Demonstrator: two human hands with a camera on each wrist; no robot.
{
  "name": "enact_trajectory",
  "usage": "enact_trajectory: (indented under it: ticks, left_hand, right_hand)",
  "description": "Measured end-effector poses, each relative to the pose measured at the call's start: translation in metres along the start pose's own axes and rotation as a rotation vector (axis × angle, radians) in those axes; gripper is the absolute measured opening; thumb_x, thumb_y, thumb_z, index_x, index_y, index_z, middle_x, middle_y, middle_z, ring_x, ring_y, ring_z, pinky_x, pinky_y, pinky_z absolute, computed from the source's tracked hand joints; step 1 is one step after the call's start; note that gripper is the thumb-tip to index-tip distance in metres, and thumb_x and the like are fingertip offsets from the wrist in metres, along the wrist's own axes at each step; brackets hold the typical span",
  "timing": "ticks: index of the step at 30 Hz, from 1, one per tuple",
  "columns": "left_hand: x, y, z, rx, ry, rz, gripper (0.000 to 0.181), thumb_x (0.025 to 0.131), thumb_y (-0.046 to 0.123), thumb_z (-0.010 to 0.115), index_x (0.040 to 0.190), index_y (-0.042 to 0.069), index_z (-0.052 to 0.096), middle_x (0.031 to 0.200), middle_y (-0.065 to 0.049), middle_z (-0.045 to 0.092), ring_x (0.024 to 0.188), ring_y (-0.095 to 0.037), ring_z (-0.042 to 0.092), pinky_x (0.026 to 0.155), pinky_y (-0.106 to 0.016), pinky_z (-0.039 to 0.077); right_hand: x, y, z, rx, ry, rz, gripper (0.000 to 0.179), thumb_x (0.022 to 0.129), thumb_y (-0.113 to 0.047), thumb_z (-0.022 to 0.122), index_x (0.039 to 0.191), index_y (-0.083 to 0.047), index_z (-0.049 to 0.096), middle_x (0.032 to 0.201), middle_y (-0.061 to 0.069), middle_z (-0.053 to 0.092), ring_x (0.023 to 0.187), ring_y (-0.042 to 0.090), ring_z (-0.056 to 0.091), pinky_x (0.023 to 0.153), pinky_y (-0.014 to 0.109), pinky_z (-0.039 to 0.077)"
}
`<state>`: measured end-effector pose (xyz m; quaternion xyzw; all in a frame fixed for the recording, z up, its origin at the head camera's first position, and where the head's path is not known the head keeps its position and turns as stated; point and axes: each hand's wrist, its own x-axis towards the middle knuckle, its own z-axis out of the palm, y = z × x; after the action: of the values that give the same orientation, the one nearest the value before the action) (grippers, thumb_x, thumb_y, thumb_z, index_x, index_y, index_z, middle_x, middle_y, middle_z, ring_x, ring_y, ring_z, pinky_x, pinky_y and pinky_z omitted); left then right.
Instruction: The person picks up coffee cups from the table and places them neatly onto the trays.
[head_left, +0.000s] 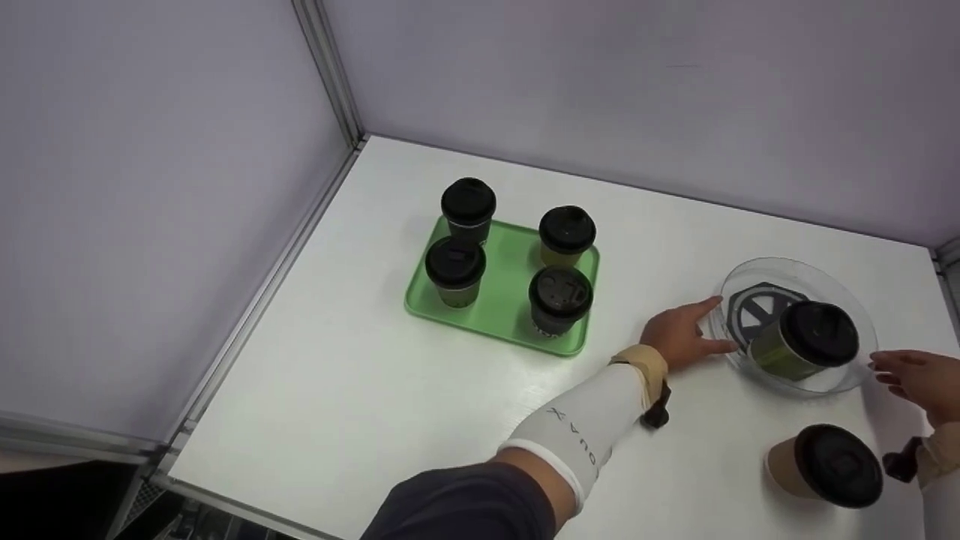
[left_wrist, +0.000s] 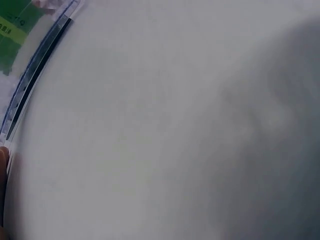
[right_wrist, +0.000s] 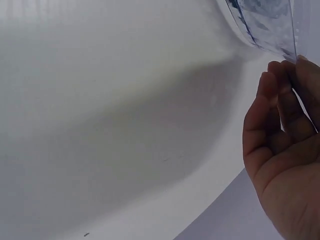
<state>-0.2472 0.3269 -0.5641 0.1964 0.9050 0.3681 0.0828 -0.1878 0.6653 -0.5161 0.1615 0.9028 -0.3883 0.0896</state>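
Note:
A round clear plastic dish [head_left: 814, 274] lies at the right of the table, with a dark wheel-like shape [head_left: 750, 311] showing at its base. A green-sleeved paper cup [head_left: 784, 356] with a black lid leans over inside it. At the dish's left rim, my left hand [head_left: 682, 337] touches with thumb and forefinger spread apart; its other fingers are mostly hidden. On the opposite side, my right hand [right_wrist: 290, 130] pinches the rim between thumb and fingertips. Nearer me is a brown paper cup [head_left: 784, 469] with a black lid.
Left of the dish is a green tray [head_left: 502, 285]. Several black-lidded cups stand on it, including a dark cup [head_left: 469, 210] at the back left and another cup [head_left: 559, 300] at the front right. Pale walls [head_left: 600, 90] border the white table [head_left: 337, 375].

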Motion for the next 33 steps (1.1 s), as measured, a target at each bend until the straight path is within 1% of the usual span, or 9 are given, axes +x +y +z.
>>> enact_trajectory:
  ticks: [2,5,8,9,14,17,25,30,33]
  left_hand:
    - [0.0,0.0,0.0,-0.015,0.0,0.001,0.083,0.078,0.066,0.068,0.15,0.041,0.034,0.087,0.022,0.061,0.075,0.01,0.052,0.073,-0.011,0.041]
    - [0.003,-0.005,0.0,-0.034,0.011,-0.002,0.085,0.078,0.066,0.069,0.15,0.039,0.034,0.087,0.022,0.061,0.075,0.01,0.052,0.071,-0.011,0.042]
    - [0.007,-0.01,0.0,-0.045,0.02,-0.011,0.084,0.078,0.065,0.07,0.15,0.038,0.036,0.086,0.021,0.061,0.074,0.01,0.052,0.072,-0.011,0.042]
    - [0.008,-0.011,0.0,-0.044,0.022,-0.014,0.084,0.078,0.065,0.07,0.15,0.038,0.036,0.086,0.021,0.061,0.074,0.01,0.052,0.072,-0.011,0.042]
    - [0.016,-0.015,0.0,-0.053,0.047,-0.011,0.081,0.078,0.065,0.07,0.148,0.037,0.039,0.083,0.021,0.06,0.074,0.009,0.052,0.071,-0.012,0.043]
    - [0.018,-0.016,-0.002,-0.058,0.055,0.001,0.081,0.077,0.064,0.071,0.147,0.038,0.041,0.082,0.021,0.06,0.074,0.009,0.052,0.068,-0.012,0.042]
    - [0.018,-0.02,-0.003,-0.093,0.054,0.036,0.08,0.078,0.065,0.07,0.147,0.036,0.043,0.079,0.019,0.059,0.071,0.006,0.052,0.063,-0.013,0.042]
    - [0.019,-0.021,-0.002,-0.068,0.074,0.059,0.078,0.079,0.064,0.07,0.146,0.034,0.045,0.075,0.018,0.057,0.068,0.004,0.052,0.063,-0.013,0.042]
    - [0.02,-0.021,0.0,-0.071,0.074,0.059,0.077,0.079,0.063,0.071,0.146,0.035,0.046,0.082,0.02,0.06,0.068,0.006,0.052,0.063,-0.013,0.042]
  right_hand:
    - [-0.006,0.001,0.003,0.037,0.015,0.027,0.049,0.102,-0.031,0.051,0.121,0.014,0.057,0.079,-0.025,0.055,0.068,-0.007,0.053,0.061,0.016,0.049]
    - [-0.011,0.001,0.008,0.117,0.016,0.042,0.038,0.099,-0.032,0.057,0.107,0.003,0.068,0.075,-0.019,0.062,0.069,-0.002,0.059,0.062,0.017,0.052]
    - [-0.016,0.0,0.013,0.159,-0.02,0.041,0.034,0.098,-0.036,0.058,0.101,-0.005,0.071,0.079,-0.016,0.065,0.072,-0.001,0.06,0.064,0.017,0.052]
    - [-0.018,0.0,0.015,0.167,-0.033,0.035,0.035,0.098,-0.037,0.058,0.101,-0.005,0.071,0.08,-0.015,0.065,0.074,-0.001,0.061,0.065,0.017,0.052]
    - [-0.024,-0.004,0.023,0.121,-0.057,0.011,0.053,0.098,-0.043,0.054,0.114,0.007,0.064,0.085,-0.013,0.065,0.076,-0.001,0.059,0.067,0.018,0.052]
    - [-0.027,-0.009,0.027,0.089,-0.069,-0.004,0.059,0.099,-0.044,0.053,0.117,0.011,0.061,0.087,-0.009,0.065,0.078,0.001,0.06,0.068,0.019,0.052]
    - [-0.038,-0.021,0.033,0.103,-0.129,-0.024,0.054,0.097,-0.043,0.058,0.108,0.009,0.066,0.09,-0.002,0.067,0.081,0.005,0.061,0.071,0.021,0.052]
    - [-0.042,-0.025,0.034,0.027,-0.134,-0.051,0.059,0.096,-0.047,0.058,0.109,0.009,0.067,0.093,0.0,0.068,0.08,0.003,0.061,0.071,0.02,0.051]
    - [-0.044,-0.026,0.029,-0.005,-0.121,-0.037,0.062,0.095,-0.051,0.057,0.111,0.009,0.068,0.094,0.001,0.07,0.079,0.002,0.06,0.07,0.02,0.05]
